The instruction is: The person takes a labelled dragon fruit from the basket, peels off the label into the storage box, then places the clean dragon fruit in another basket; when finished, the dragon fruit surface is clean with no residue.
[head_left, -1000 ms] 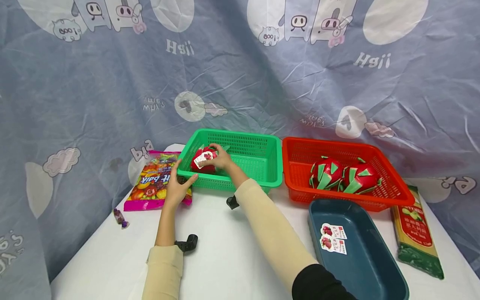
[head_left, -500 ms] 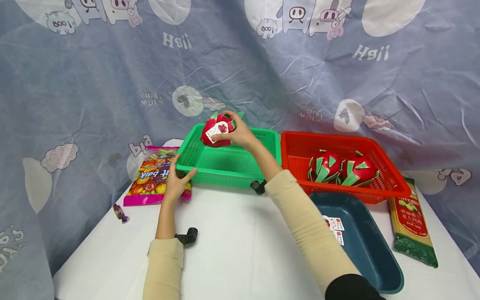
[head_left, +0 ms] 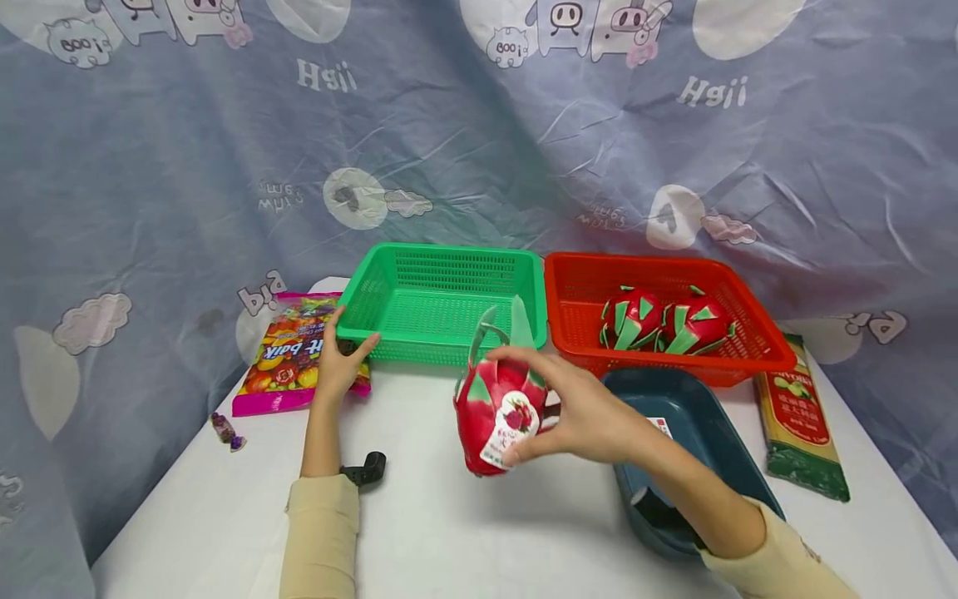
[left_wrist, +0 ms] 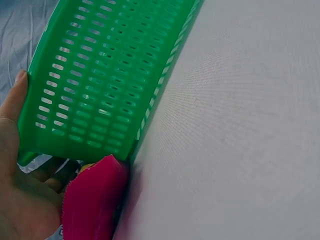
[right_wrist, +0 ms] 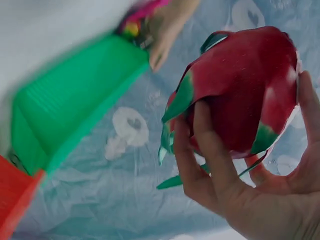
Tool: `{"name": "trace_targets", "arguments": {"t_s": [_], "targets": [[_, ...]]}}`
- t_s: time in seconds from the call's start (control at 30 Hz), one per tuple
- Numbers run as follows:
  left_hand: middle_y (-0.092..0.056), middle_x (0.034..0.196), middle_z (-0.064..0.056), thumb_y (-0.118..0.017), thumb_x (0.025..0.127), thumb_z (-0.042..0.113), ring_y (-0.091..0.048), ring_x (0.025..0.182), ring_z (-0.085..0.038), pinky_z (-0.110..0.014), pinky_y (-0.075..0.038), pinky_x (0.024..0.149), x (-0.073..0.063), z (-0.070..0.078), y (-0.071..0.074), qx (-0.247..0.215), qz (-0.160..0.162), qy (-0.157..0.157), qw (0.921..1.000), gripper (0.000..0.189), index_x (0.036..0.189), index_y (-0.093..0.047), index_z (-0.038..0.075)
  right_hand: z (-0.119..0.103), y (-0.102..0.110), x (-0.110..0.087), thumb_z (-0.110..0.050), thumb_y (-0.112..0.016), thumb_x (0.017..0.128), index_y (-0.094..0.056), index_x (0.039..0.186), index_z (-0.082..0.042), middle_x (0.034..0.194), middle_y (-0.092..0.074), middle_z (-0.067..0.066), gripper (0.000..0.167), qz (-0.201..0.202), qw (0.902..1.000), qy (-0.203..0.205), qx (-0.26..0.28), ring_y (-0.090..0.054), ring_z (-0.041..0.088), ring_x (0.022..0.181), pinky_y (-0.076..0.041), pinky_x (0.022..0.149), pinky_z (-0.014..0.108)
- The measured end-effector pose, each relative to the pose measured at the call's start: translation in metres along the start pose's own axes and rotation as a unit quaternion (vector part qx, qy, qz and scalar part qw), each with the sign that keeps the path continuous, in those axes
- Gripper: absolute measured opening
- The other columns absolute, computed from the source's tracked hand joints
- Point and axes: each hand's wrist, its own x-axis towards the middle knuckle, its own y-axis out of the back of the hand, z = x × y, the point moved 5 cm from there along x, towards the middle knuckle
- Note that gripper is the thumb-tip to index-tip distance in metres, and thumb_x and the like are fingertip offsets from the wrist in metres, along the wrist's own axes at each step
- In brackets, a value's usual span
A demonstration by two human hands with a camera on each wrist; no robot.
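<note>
A red dragon fruit point(head_left: 476, 420) with green scales and a white fruit label point(head_left: 515, 416) is in the air above the white table. My right hand point(head_left: 595, 416) grips it from the right, thumb near the label. In the right wrist view the dragon fruit point(right_wrist: 240, 90) sits between the thumb and curled fingers point(right_wrist: 212, 140). My left hand point(head_left: 338, 366) holds the front left corner of the green basket point(head_left: 441, 353). In the left wrist view, the thumb touches the green basket's rim point(left_wrist: 30, 85) and other fingers lie beneath the corner, partly hidden.
The red basket point(head_left: 572, 329) with two dragon fruits point(head_left: 632, 319) adjoins the green one. A dark blue tray point(head_left: 718, 441), partly behind my right arm, contains a label. A pasta packet point(head_left: 804, 416) lies right; a candy bag point(head_left: 288, 353) and wrapped candy point(head_left: 227, 431) lie left.
My right hand has lifted the dragon fruit out of the green basket and brought it right and nearer, over the table. My left hand stays at the basket's corner.
</note>
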Motion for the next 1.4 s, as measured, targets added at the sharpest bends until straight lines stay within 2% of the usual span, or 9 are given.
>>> {"name": "trace_targets", "arguments": {"t_s": [0.13,0.27,0.33,0.57,0.77,0.9,1.2,1.4], "targets": [[-0.018,0.149,-0.011,-0.071,0.079,0.039,-0.022,0.135,-0.028,-0.042,-0.024,0.107,-0.005,0.003,0.003,-0.004,-0.001,0.001,1.0000,0.087,0.146,-0.016,0.035,0.018,-0.022,-0.028,-0.037,-0.086,0.059,-0.039,0.133,-0.045,0.122,-0.044,0.001,0.088,0.017,0.9993,-0.025,-0.021,-0.045,0.024,0.109,-0.053,0.068,0.026],[-0.018,0.148,-0.016,-0.069,0.084,0.029,-0.021,0.135,-0.031,-0.044,-0.023,0.107,-0.013,0.020,0.000,-0.012,-0.009,-0.003,0.9999,0.085,0.148,-0.014,0.025,0.039,-0.039,-0.039,-0.040,-0.087,0.057,-0.040,0.131,-0.045,0.117,-0.046,0.004,0.088,0.021,0.9981,-0.048,-0.032,-0.046,0.024,0.105,-0.052,0.066,0.025],[-0.018,0.148,-0.018,-0.068,0.085,0.023,-0.020,0.135,-0.033,-0.045,-0.022,0.107,-0.015,0.027,-0.002,-0.013,-0.011,0.001,0.9999,0.083,0.148,-0.014,0.021,0.050,-0.046,-0.041,-0.040,-0.087,0.056,-0.041,0.131,-0.042,0.115,-0.047,0.005,0.089,0.022,0.9981,-0.047,-0.032,-0.047,0.024,0.103,-0.051,0.066,0.025],[-0.021,0.148,-0.014,-0.072,0.080,0.031,-0.025,0.134,-0.029,-0.040,-0.026,0.106,-0.005,0.013,-0.002,-0.010,0.001,0.046,0.9989,0.087,0.147,-0.016,0.032,0.091,-0.066,-0.037,-0.035,-0.087,0.059,-0.043,0.135,-0.030,0.113,-0.051,0.007,0.087,-0.005,0.9989,-0.047,-0.004,-0.047,0.025,0.103,-0.050,0.071,0.029],[-0.020,0.148,-0.016,-0.070,0.082,0.029,-0.027,0.132,-0.031,-0.043,-0.029,0.104,-0.002,0.009,-0.002,-0.026,-0.006,0.025,0.9994,0.084,0.146,-0.016,0.033,0.111,-0.069,-0.030,-0.026,-0.083,0.067,-0.038,0.141,-0.027,0.125,-0.047,0.005,0.086,-0.046,0.9944,-0.045,0.084,-0.047,0.026,0.109,-0.051,0.074,0.028],[-0.021,0.147,-0.016,-0.070,0.082,0.030,-0.028,0.132,-0.031,-0.043,-0.030,0.104,-0.003,0.008,-0.002,-0.030,-0.005,0.016,0.9994,0.083,0.146,-0.017,0.033,0.115,-0.070,-0.029,-0.025,-0.080,0.071,-0.034,0.142,-0.029,0.129,-0.043,0.006,0.085,-0.053,0.9923,-0.044,0.103,-0.045,0.027,0.111,-0.050,0.077,0.029],[-0.023,0.146,-0.015,-0.070,0.080,0.035,-0.030,0.131,-0.030,-0.042,-0.031,0.103,-0.003,0.004,-0.001,-0.031,0.002,0.013,0.9994,0.082,0.145,-0.019,0.033,0.112,-0.081,-0.025,-0.043,-0.079,0.069,-0.031,0.143,-0.030,0.130,-0.041,0.003,0.089,-0.004,0.9992,-0.039,0.006,-0.042,0.022,0.114,-0.049,0.078,0.030],[-0.023,0.146,-0.015,-0.070,0.080,0.037,-0.030,0.131,-0.030,-0.043,-0.032,0.102,-0.001,0.004,-0.002,-0.029,-0.003,0.010,0.9995,0.083,0.145,-0.019,0.034,0.113,-0.076,-0.025,-0.047,-0.082,0.062,-0.031,0.144,-0.027,0.127,-0.047,0.003,0.099,0.050,0.9947,-0.085,-0.030,-0.046,0.022,0.111,-0.050,0.079,0.037]]}}
